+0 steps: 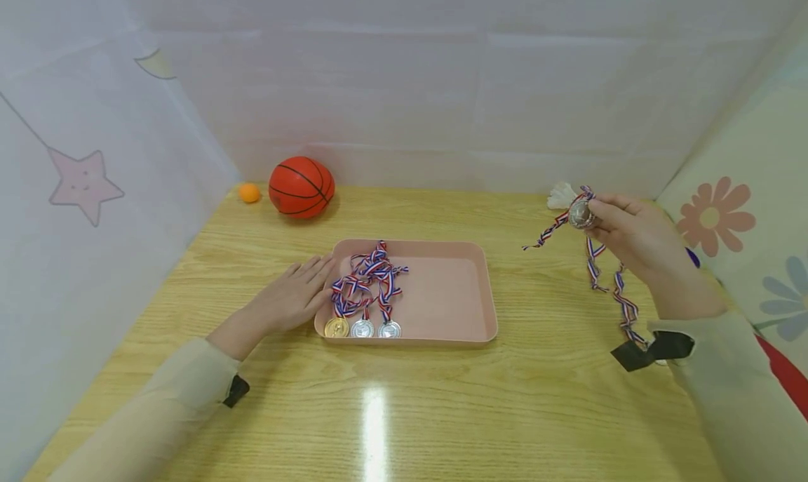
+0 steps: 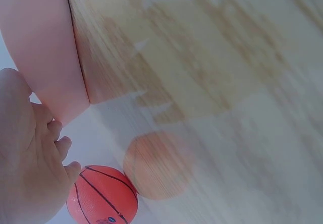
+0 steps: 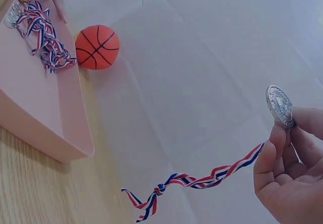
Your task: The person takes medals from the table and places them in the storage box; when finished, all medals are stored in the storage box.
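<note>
Three pale hangings (image 1: 404, 103) close in the work space on the left, at the back and on the right, with a star and flowers printed on the sides. Between them lies the wood-grained table (image 1: 284, 412), glossy enough to throw a glare spot near me. My pale sleeves (image 1: 151, 412) come in from either side; the right one, with its black fitting (image 1: 672, 344), partly blocks what lies beneath it. The pink tray (image 1: 448, 299) sits mid-table, its right half bare. My left hand (image 1: 292, 294) lies flat and relaxed, fingers straight against the tray's left side, gripping nothing. My right hand (image 1: 637, 240) is up above the table, well to the right of the tray, thumb and fingers closed in a pinch. Beyond my right sleeve shows a red thing (image 1: 785, 373), cut off by the edge. The red basketball (image 1: 301, 187) stands behind the tray's left end. Loose striped ribbons (image 1: 625, 308) lie under my right wrist, and a tangled ribbon heap (image 1: 372, 282) fills the tray's left part. A white feathery piece (image 1: 560, 195) peeks out behind the silver medal (image 1: 581, 215) I'm pinching, whose knotted ribbon trails leftward. One gold medal (image 1: 337, 327) and two silver ones (image 1: 362, 329) line the tray's near wall. The little orange ball (image 1: 249, 192) sits left of the basketball.
</note>
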The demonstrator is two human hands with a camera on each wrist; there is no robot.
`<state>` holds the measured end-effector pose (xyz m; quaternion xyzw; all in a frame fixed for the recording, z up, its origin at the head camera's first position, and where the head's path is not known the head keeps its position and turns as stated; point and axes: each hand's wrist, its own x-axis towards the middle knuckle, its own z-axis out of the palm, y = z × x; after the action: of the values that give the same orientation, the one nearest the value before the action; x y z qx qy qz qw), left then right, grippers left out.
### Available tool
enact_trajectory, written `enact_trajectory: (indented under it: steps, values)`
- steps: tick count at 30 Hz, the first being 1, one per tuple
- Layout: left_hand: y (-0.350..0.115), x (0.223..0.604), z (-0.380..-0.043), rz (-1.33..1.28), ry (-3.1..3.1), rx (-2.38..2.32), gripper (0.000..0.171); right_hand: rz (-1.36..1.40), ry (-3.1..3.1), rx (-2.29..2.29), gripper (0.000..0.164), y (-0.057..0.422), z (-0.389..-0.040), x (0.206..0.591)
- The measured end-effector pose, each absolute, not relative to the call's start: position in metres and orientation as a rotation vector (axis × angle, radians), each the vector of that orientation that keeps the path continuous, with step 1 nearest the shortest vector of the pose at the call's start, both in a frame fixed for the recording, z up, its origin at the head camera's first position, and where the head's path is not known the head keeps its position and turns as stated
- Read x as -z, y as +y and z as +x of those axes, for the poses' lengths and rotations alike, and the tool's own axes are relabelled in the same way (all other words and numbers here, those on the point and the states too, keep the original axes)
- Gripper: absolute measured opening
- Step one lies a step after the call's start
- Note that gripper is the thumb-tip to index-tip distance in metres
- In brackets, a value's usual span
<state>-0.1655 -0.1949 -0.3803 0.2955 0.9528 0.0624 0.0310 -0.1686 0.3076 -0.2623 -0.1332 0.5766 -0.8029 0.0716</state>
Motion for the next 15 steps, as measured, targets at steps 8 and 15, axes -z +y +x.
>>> enact_trajectory:
  steps: [8, 15]
  values:
    - [-0.195, 0.379, -0.167, 0.906, 2.927, -0.184, 0.055, -0.399, 1.725, 2.41, 0.015, 0.273, -0.173, 0.246]
    - [-0.195, 0.38, -0.166, 0.913, 2.932, -0.18, 0.055, -0.457, 1.778, 2.282, 0.014, 0.236, -0.18, 0.246]
